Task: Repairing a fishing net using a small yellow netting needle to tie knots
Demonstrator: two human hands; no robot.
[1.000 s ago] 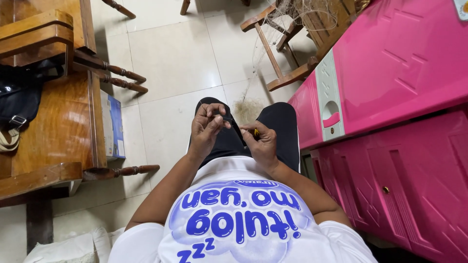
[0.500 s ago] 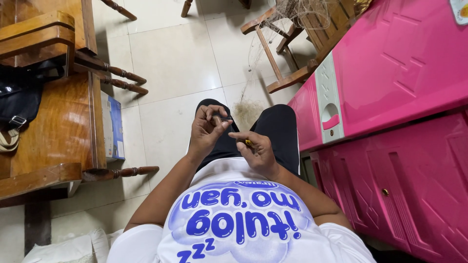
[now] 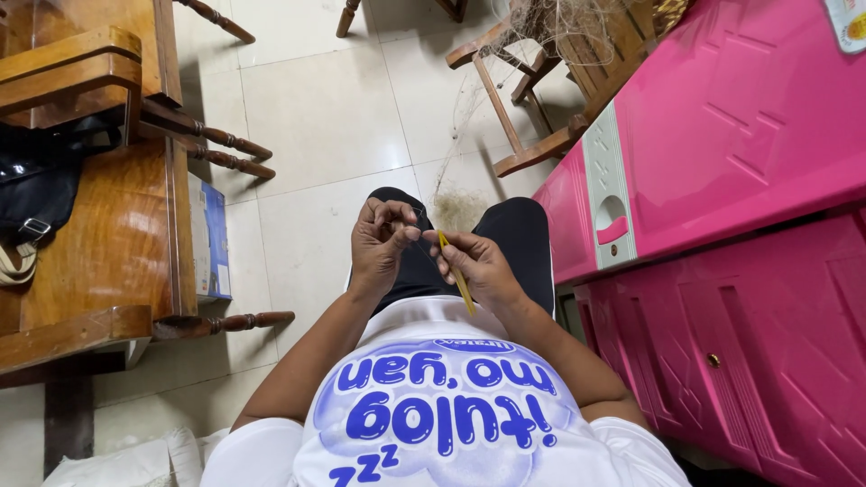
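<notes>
Your right hand [image 3: 483, 267] pinches the yellow netting needle [image 3: 456, 271]; your left hand [image 3: 379, 242], just beside, pinches fine net thread [image 3: 417, 213].

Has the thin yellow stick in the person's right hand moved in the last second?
Yes. The thin yellow stick in the right hand has slid slightly toward the pink plastic cabinet, away from the left hand.

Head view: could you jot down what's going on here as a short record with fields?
left hand: fingers pinched on fine netting thread, over the lap
right hand: holds a thin yellow netting needle
fishing net: runs from the hands up to a wooden chair
left side: wooden bench with a black bag
right side: pink plastic cabinet
floor: pale tiles
</notes>
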